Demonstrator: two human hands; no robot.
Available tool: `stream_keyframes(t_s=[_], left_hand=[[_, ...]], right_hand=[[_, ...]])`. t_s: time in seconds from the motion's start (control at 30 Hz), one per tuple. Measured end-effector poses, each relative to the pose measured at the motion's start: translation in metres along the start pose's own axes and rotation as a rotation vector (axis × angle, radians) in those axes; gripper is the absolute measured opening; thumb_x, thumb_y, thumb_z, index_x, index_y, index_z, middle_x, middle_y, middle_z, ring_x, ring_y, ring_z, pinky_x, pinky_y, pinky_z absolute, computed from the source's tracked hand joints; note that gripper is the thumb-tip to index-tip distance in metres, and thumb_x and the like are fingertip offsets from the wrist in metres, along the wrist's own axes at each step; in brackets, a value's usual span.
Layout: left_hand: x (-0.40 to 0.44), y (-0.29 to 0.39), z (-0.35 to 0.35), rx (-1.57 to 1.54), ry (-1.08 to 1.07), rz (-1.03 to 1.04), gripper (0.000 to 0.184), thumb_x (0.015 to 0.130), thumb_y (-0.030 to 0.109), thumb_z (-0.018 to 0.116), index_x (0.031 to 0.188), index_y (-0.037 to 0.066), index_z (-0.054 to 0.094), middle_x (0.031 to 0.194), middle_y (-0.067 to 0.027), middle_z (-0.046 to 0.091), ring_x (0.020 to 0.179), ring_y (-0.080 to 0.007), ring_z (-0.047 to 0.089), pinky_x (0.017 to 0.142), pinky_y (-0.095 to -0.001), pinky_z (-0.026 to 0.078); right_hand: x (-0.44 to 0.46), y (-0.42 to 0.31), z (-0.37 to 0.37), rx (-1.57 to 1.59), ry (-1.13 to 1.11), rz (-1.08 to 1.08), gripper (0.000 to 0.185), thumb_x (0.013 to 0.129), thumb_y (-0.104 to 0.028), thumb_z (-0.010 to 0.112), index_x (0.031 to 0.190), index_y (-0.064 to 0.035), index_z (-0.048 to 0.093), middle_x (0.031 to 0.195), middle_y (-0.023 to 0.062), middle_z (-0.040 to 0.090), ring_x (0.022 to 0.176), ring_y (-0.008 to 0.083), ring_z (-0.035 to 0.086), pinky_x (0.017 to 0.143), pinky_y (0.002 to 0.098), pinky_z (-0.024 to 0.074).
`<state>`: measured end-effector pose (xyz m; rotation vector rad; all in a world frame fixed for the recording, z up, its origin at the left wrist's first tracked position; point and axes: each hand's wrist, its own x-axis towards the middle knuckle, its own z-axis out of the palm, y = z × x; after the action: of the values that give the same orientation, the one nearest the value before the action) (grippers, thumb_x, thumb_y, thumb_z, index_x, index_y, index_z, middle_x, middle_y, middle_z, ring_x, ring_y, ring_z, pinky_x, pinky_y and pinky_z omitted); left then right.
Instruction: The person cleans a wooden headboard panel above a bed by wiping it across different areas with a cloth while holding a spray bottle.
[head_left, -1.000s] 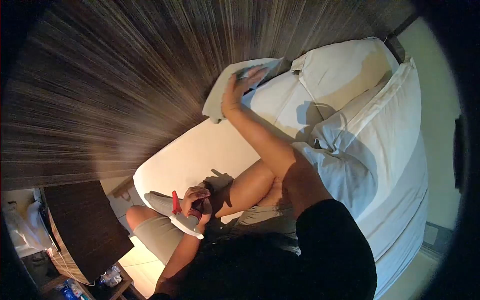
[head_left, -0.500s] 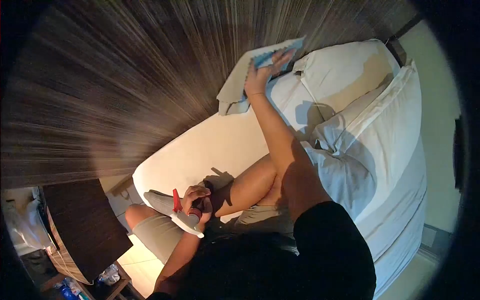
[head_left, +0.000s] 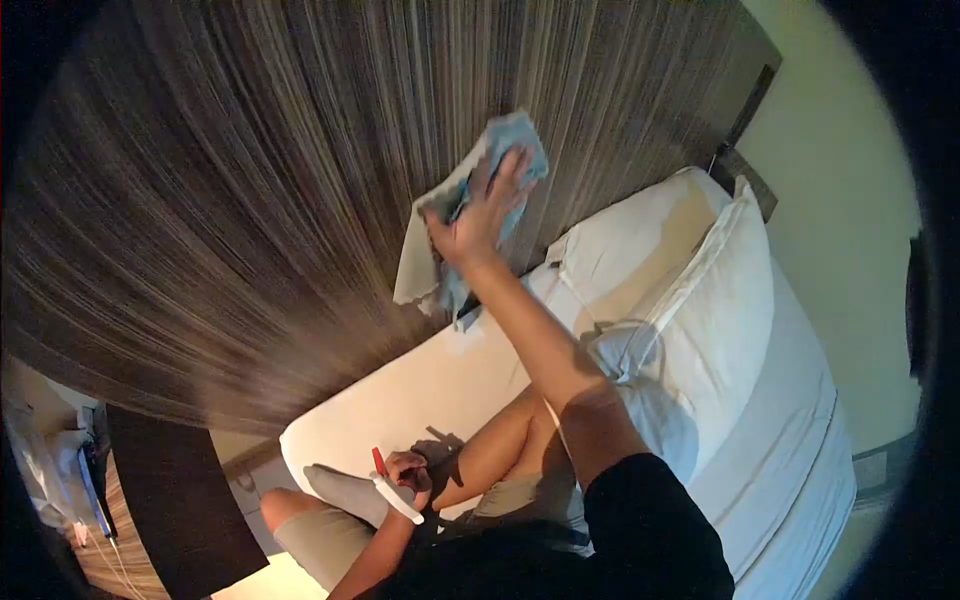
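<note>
Above the wall-side edge of the mattress (head_left: 390,405), a person's right hand (head_left: 488,208), fingers spread wide, lies over a cloth (head_left: 418,262) against the striped panel (head_left: 300,150); the left hand (head_left: 411,470) curls around a spray bottle (head_left: 398,502) near the mattress's rounded corner. A flat palm, even pressure along the grain and the loose lower corner folded in look best.

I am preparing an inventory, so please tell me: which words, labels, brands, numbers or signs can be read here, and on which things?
None can be read.
Spray bottle: no text shows; the left hand hides much of it.
Cloth under the right hand: no text shows.
Things at the left edge: too blurred to read.
</note>
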<state>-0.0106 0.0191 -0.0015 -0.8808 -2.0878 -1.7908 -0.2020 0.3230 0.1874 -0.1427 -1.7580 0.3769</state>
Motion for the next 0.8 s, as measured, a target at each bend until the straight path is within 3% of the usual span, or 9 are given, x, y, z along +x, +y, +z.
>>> stream_keyframes(t_s=[0.13, 0.27, 0.33, 0.43, 0.47, 0.6, 0.67, 0.7, 0.8], left_hand=[[-0.002, -0.006, -0.001, 0.013, -0.004, -0.002, 0.021, 0.068, -0.007, 0.059, 0.082, 0.008, 0.052, 0.078, -0.0085, 0.061, 0.076, -0.0239, 0.062, 0.073, -0.0332, 0.05], [-0.008, -0.006, 0.002, -0.02, 0.02, -0.111, 0.019, 0.066, -0.005, 0.06, 0.079, 0.007, 0.054, 0.078, -0.0081, 0.062, 0.076, -0.0225, 0.063, 0.072, -0.0318, 0.051], [-0.007, -0.002, 0.003, -0.079, 0.034, -0.14, 0.018, 0.066, -0.004, 0.061, 0.079, 0.006, 0.055, 0.077, -0.0081, 0.062, 0.075, -0.022, 0.063, 0.071, -0.0313, 0.051], [-0.006, -0.004, 0.005, -0.143, 0.044, -0.186, 0.017, 0.065, -0.003, 0.062, 0.078, 0.006, 0.056, 0.076, -0.008, 0.062, 0.074, -0.0216, 0.063, 0.07, -0.0307, 0.051], [-0.007, -0.006, 0.006, -0.155, 0.043, -0.206, 0.016, 0.065, -0.002, 0.062, 0.078, 0.006, 0.055, 0.075, -0.0079, 0.062, 0.074, -0.0215, 0.063, 0.069, -0.0306, 0.051], [-0.011, -0.012, 0.007, -0.153, 0.042, -0.165, 0.015, 0.066, -0.003, 0.061, 0.078, 0.005, 0.054, 0.075, -0.008, 0.061, 0.073, -0.0216, 0.063, 0.07, -0.0302, 0.051], [-0.026, -0.04, 0.01, -0.283, 0.008, -0.389, 0.016, 0.067, -0.004, 0.059, 0.08, 0.004, 0.053, 0.076, -0.0084, 0.061, 0.073, -0.0221, 0.062, 0.07, -0.0301, 0.051], [-0.029, -0.047, 0.01, -0.325, 0.002, -0.463, 0.017, 0.068, -0.004, 0.059, 0.081, 0.004, 0.053, 0.077, -0.0085, 0.06, 0.074, -0.0223, 0.062, 0.07, -0.03, 0.051], [-0.014, -0.01, 0.005, -0.328, -0.018, -0.307, 0.02, 0.07, -0.004, 0.058, 0.087, 0.003, 0.052, 0.083, -0.0115, 0.059, 0.079, -0.0219, 0.061, 0.071, -0.0302, 0.05]], right_hand=[[0.113, -0.001, -0.017, -0.076, 0.117, -0.128, 0.093, 0.082, -0.063, 0.052, 0.153, -0.0148, 0.016, 0.157, 0.0216, 0.009, 0.143, 0.0467, 0.003, 0.103, 0.0732, -0.001], [0.2, -0.004, -0.027, -0.148, 0.14, -0.132, 0.09, 0.085, -0.061, 0.05, 0.154, -0.0162, 0.013, 0.158, 0.0202, 0.004, 0.143, 0.0463, 0.002, 0.101, 0.0755, 0.0047], [0.234, -0.009, -0.026, -0.112, 0.209, -0.005, 0.085, 0.091, -0.062, 0.04, 0.15, -0.005, 0.02, 0.157, 0.0206, 0.011, 0.145, 0.0388, 0.006, 0.107, 0.0698, 0.0028], [0.268, -0.023, -0.004, -0.213, 0.289, -0.114, 0.083, 0.092, -0.059, 0.042, 0.15, -0.0036, 0.021, 0.158, 0.0172, 0.011, 0.145, 0.0396, 0.004, 0.105, 0.0732, 0.0074], [0.274, -0.041, 0.007, -0.381, 0.422, -0.167, 0.074, 0.092, -0.055, 0.047, 0.144, -0.0033, 0.036, 0.149, 0.0191, 0.034, 0.139, 0.0394, 0.028, 0.104, 0.0656, 0.0256], [0.27, -0.128, -0.011, -0.124, 0.223, -0.359, 0.08, 0.085, -0.046, 0.049, 0.151, -0.0092, 0.021, 0.154, 0.0203, 0.02, 0.143, 0.042, 0.013, 0.107, 0.0672, 0.0131], [0.28, -0.153, -0.023, -0.14, 0.248, -0.483, 0.066, 0.086, -0.046, 0.048, 0.135, -0.0017, 0.043, 0.137, 0.0229, 0.042, 0.131, 0.0419, 0.034, 0.104, 0.0598, 0.0259], [0.288, -0.155, -0.027, -0.131, 0.251, -0.486, 0.066, 0.086, -0.046, 0.048, 0.135, -0.0017, 0.043, 0.137, 0.0229, 0.042, 0.131, 0.0419, 0.034, 0.104, 0.0598, 0.0259], [0.313, -0.145, -0.048, 0.008, 0.116, -0.527, 0.051, 0.087, -0.045, 0.048, 0.1, 0.003, 0.059, 0.094, 0.0198, 0.059, 0.098, 0.0383, 0.055, 0.09, 0.0486, 0.0382]])
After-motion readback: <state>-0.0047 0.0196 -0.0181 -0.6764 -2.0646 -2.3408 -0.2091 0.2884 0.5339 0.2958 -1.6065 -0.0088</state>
